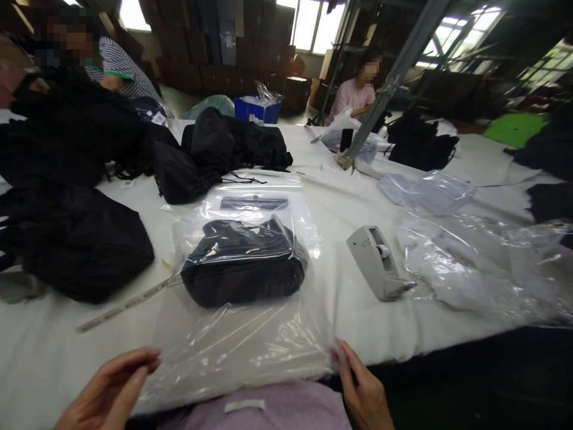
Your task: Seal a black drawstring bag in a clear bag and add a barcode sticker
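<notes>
A clear plastic bag (250,352) lies flat in front of me on the white-covered table. Inside it is a folded dark fabric item (244,263), possibly a bag; above that, a white sheet with printed lines (255,203) shows through the film. At the near left edge of the plastic, my left hand (110,391) has thumb and fingertips brought close together on the film. The near right corner is pinched between the thumb and fingers of my right hand (360,382). A grey tape dispenser (376,263) stands right of the plastic bag.
Black drawstring bags (224,143) and other black fabric (80,239) are heaped at left and back. A ruler (123,304) lies left of the bag. Loose clear plastic (474,263) spreads at right. A slanted metal post (394,77) rises beyond. Two people sit across the table.
</notes>
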`<control>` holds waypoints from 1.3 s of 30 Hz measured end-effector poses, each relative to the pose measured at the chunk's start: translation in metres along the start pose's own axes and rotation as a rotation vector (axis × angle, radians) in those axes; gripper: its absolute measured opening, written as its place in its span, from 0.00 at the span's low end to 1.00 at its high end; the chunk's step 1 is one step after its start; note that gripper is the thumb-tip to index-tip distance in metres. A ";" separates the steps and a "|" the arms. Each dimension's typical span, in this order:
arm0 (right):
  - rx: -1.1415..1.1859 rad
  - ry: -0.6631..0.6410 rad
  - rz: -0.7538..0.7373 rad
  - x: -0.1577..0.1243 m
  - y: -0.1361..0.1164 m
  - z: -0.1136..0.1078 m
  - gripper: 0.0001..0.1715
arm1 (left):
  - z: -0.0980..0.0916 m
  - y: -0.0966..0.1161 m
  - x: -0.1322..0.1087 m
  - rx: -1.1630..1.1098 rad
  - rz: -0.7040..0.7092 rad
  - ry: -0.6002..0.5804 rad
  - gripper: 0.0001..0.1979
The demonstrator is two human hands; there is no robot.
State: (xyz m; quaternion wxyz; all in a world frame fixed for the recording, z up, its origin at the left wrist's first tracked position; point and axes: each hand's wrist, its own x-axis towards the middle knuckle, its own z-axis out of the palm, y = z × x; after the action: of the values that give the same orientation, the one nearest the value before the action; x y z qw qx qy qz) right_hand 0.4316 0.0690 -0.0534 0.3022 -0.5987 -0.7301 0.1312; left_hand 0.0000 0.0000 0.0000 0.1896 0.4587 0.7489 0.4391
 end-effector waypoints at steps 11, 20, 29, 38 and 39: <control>-0.015 0.084 -0.032 -0.026 0.018 -0.003 0.19 | 0.125 0.060 0.072 0.268 0.949 -1.163 0.29; 0.443 -0.421 -0.241 0.106 -0.068 -0.095 0.19 | 0.095 0.122 0.099 -0.092 0.705 -1.253 0.18; 0.371 -0.966 -0.562 0.179 -0.079 -0.004 0.20 | 0.106 0.039 0.119 0.340 1.061 -1.285 0.29; 0.343 -0.884 -0.628 0.165 -0.001 0.036 0.23 | 0.074 -0.047 0.119 0.382 0.988 -1.200 0.35; 0.348 -0.866 -0.633 0.163 0.005 0.040 0.23 | 0.071 -0.054 0.119 0.389 0.975 -1.201 0.35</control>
State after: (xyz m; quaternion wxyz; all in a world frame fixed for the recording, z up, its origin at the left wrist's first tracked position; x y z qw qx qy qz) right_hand 0.3955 0.2328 -0.0407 0.0936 -0.1833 -0.8991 0.3864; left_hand -0.0400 0.1251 -0.0691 0.2639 0.9177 0.2968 0.0118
